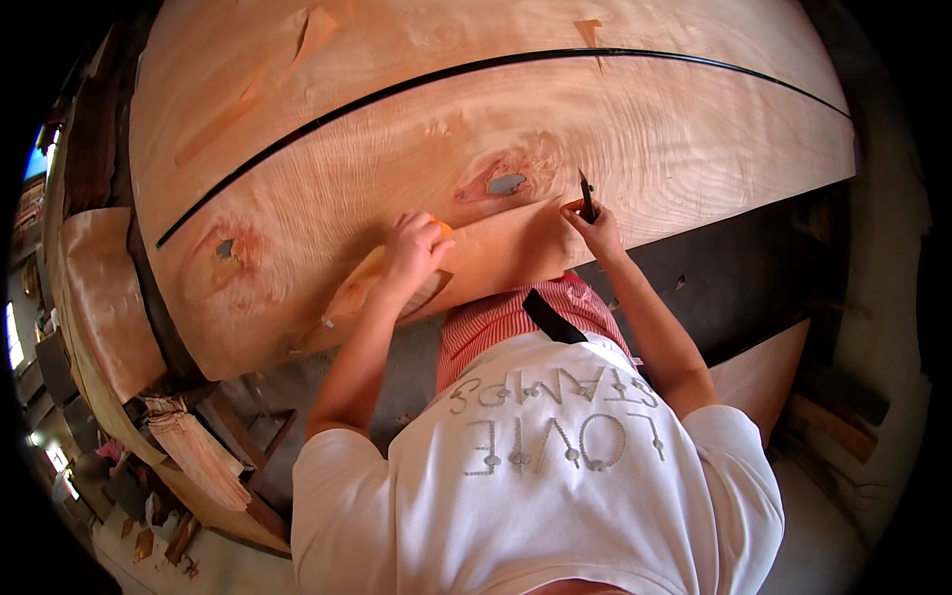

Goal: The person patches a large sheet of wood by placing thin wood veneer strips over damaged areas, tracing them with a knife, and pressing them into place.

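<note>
With both forearms reaching forward, the person's left hand (pixel 416 250) curls round a small orange item (pixel 442 229) over the wood sheet (pixel 377 149) spread ahead, while the right hand (pixel 599 234) grips a dark pointed tool (pixel 587 198).

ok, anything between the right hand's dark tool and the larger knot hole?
Nothing visible: only wood sheet between the dark tool in the right hand and the larger knot hole. The black strip lies beyond.

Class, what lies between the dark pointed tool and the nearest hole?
The head view shows only bare wood between the tool and the hole.
</note>
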`<state>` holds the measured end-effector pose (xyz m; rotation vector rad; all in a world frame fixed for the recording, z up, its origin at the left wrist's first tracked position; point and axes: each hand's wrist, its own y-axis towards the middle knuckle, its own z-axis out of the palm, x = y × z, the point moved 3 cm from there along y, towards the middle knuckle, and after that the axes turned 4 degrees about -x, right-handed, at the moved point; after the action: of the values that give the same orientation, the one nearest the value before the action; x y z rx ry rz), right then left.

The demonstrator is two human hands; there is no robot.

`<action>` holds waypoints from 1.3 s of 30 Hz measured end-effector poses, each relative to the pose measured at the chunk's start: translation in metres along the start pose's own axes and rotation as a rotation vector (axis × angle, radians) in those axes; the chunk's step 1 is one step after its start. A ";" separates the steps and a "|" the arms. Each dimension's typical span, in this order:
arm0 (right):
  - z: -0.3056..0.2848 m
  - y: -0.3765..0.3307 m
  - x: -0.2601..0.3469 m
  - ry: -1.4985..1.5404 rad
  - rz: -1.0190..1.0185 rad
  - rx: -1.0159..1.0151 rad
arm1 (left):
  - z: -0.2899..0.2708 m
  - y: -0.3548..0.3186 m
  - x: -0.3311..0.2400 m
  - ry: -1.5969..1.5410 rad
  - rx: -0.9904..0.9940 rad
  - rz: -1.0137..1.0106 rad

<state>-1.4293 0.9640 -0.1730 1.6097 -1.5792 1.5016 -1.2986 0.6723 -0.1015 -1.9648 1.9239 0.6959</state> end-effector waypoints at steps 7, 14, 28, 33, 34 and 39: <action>0.005 0.031 0.028 0.035 -0.013 -0.152 | 0.011 0.046 0.018 0.023 -0.200 -0.019; 0.006 0.062 0.018 -0.109 0.015 -0.178 | 0.032 0.048 0.025 0.213 -0.371 -0.038; 0.042 0.013 0.034 -0.372 -0.182 0.132 | 0.065 -0.003 0.002 0.281 -0.343 -0.331; 0.050 -0.013 0.050 -0.412 -0.204 0.296 | 0.067 -0.013 0.015 0.382 -0.322 -0.453; 0.054 -0.018 0.046 -0.352 -0.338 0.309 | 0.066 -0.012 0.013 0.326 -0.349 -0.460; 0.098 -0.034 0.063 -0.651 -0.285 0.651 | 0.066 -0.017 0.019 0.229 -0.459 -0.493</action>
<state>-1.3760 0.8612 -0.1371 2.7752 -1.0801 1.4965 -1.2910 0.6924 -0.1694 -2.7665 1.3612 0.8460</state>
